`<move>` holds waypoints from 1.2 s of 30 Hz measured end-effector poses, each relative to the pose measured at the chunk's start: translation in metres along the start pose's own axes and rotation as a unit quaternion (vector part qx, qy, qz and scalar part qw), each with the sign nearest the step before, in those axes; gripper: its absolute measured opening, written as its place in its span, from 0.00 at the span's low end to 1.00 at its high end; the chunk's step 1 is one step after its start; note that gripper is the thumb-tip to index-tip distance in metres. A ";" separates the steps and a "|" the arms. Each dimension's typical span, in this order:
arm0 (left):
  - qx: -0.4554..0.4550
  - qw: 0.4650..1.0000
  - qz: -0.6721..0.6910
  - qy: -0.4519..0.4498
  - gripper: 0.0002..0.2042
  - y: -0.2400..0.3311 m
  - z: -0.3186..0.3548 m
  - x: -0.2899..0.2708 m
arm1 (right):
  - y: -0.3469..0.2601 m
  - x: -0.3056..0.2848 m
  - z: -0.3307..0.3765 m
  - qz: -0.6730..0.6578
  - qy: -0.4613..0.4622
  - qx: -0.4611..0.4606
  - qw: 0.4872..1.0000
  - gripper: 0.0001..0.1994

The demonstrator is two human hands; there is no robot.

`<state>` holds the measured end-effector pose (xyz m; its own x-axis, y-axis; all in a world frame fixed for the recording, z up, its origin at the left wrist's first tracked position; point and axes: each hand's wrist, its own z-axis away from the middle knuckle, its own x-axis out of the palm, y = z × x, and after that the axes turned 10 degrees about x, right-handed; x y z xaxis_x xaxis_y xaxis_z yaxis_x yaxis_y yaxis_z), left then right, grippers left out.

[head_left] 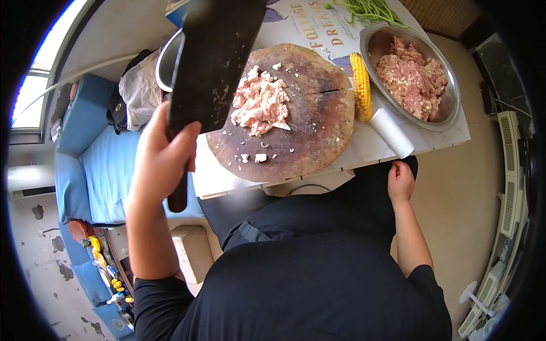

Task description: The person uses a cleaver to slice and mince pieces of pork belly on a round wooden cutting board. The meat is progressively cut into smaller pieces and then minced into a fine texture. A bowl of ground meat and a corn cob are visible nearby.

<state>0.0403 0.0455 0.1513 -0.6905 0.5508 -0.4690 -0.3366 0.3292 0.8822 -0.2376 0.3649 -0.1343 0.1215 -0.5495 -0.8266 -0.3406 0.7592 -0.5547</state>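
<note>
My left hand (165,150) is wrapped round the dark handle of a cleaver (213,68), which is raised with its broad blade above the left part of a round wooden chopping board (318,128). Pale pink chopped meat (263,105) lies heaped on the board, partly hidden by the blade. A few small white bits are scattered about the heap. Down by the table's near edge, my right hand (401,181) rests on my dark-trousered leg, its fingers curled in and nothing seen in them.
Right of the board lie a yellow corn cob (361,88) and a white roll (391,133). A metal bowl (456,108) holds minced meat (412,79). Green beans (372,11) lie at the back. A white-walled container (166,59) stands behind the cleaver; a blue sofa (111,170) is at left.
</note>
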 end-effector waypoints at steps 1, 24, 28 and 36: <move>-0.056 0.996 -0.059 -0.018 0.15 -0.014 -0.002 0.006 | -0.001 0.001 0.000 0.003 -0.005 0.000 1.000 0.06; -0.012 1.000 -0.013 -0.019 0.09 0.005 0.006 0.010 | -0.004 -0.001 0.001 0.025 -0.023 0.009 0.999 0.07; -0.080 0.974 -0.171 -0.124 0.20 -0.035 -0.004 0.032 | -0.007 0.000 -0.002 0.023 -0.020 -0.002 1.000 0.07; -0.038 0.993 -0.111 -0.024 0.12 -0.010 0.005 0.015 | -0.004 -0.004 0.003 0.010 -0.021 0.010 1.000 0.07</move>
<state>0.0368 0.0543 0.1355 -0.5628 0.5078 -0.6522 -0.5262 0.3883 0.7565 -0.2335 0.3648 -0.1289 0.1536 -0.5202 -0.8401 -0.3254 0.7762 -0.5401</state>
